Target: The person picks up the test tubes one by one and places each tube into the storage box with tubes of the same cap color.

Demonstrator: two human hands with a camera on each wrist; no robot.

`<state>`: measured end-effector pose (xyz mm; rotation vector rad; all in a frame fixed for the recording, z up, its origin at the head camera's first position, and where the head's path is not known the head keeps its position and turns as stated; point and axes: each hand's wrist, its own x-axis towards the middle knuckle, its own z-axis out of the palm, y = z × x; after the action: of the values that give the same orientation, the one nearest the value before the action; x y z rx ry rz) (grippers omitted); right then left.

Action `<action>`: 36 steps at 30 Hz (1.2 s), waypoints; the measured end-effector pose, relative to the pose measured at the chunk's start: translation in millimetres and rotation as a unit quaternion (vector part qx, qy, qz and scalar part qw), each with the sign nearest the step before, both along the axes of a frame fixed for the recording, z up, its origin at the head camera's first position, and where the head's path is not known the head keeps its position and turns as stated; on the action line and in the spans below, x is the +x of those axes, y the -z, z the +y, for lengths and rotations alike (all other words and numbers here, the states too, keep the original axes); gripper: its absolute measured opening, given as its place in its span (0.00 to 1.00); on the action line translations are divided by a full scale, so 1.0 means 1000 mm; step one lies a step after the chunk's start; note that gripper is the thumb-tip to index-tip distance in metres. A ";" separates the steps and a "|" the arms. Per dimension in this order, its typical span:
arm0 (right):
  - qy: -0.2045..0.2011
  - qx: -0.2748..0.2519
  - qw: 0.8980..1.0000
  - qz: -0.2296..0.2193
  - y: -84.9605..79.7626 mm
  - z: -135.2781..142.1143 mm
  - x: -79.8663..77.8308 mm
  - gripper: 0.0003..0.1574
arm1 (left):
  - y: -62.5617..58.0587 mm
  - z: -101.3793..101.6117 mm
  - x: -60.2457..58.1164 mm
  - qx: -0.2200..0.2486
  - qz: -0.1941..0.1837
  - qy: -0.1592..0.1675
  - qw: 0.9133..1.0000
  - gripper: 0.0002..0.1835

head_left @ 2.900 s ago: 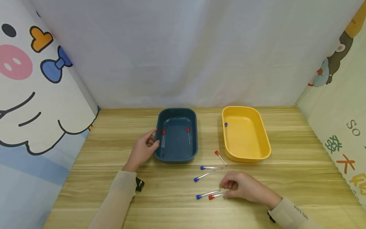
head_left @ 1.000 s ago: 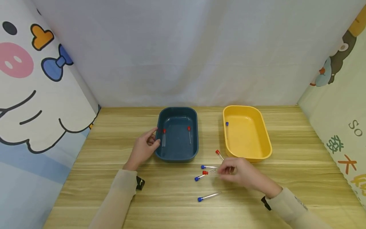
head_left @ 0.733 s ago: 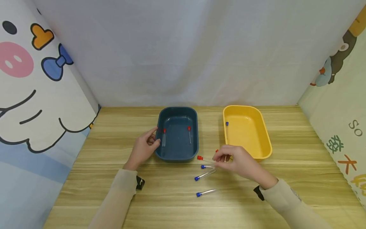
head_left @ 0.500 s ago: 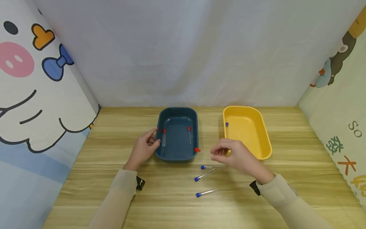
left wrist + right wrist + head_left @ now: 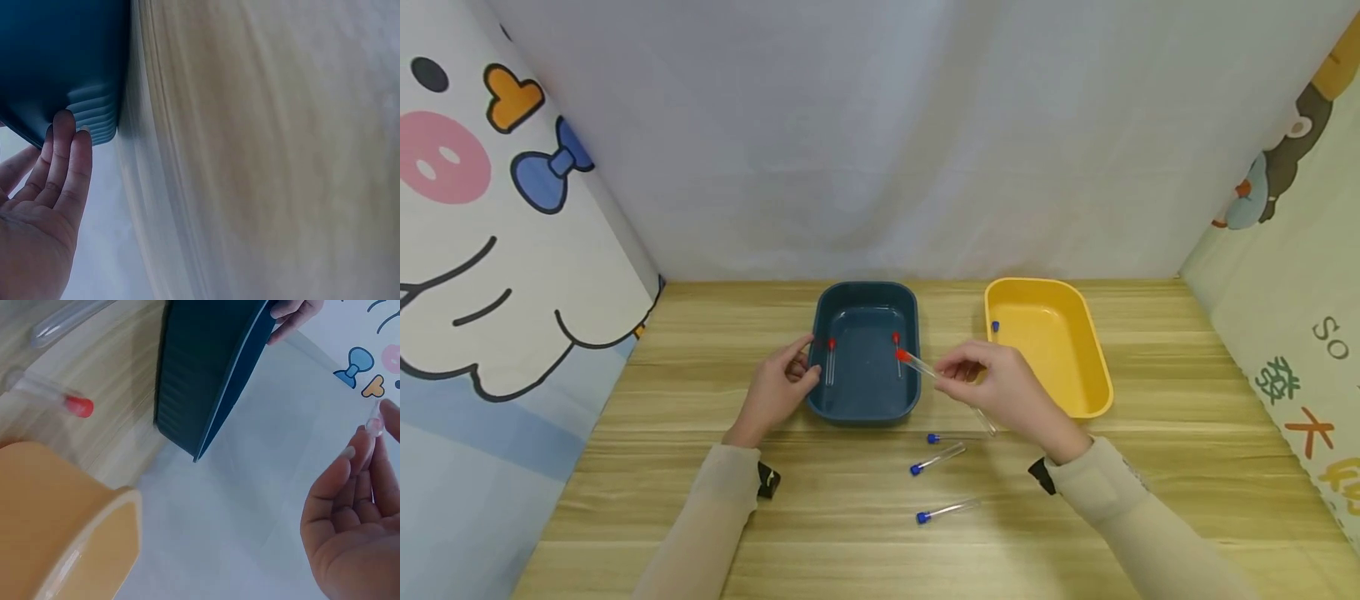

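My right hand pinches the glass end of a small test tube with a red cap. The cap points left, over the right rim of a dark blue bin. My left hand rests at the bin's left side, and its nearly straight fingers touch the outer wall in the left wrist view. Two red-capped tubes lie inside the bin, one on the left and one on the right. Another red-capped tube lies on the table, partly hidden by my right hand in the head view.
A yellow bin stands right of the blue one, with a blue-capped tube partly visible inside. Nearer me on the wooden table lie three blue-capped tubes: one far, one middle and one near. A pale curtain hangs behind.
My right hand has picked up the red-capped tube from the near table and carried it forward and left to the blue bin's rim. My left hand has stayed at the bin.
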<state>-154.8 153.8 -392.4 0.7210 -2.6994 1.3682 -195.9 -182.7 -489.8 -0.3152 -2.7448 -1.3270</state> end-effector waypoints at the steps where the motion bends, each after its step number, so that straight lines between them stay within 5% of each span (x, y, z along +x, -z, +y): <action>1: 0.004 -0.004 1.000 -0.002 -0.001 -0.002 -0.001 0.07 | 0.000 0.000 0.000 -0.001 0.001 0.001 1.000 0.30; 23: 0.079 -0.087 0.993 0.024 -0.009 -0.061 -0.028 0.09 | -0.001 0.002 -0.003 0.004 0.005 0.005 1.000 0.30; 36: 0.150 -0.134 0.979 -0.042 0.005 -0.095 -0.049 0.12 | 0.001 0.001 0.000 0.015 -0.008 -0.001 1.000 0.30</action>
<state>-204.0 59.1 -397.4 0.2280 -2.4749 1.6625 -196.0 -181.7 -491.1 -0.3007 -2.7351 -1.3755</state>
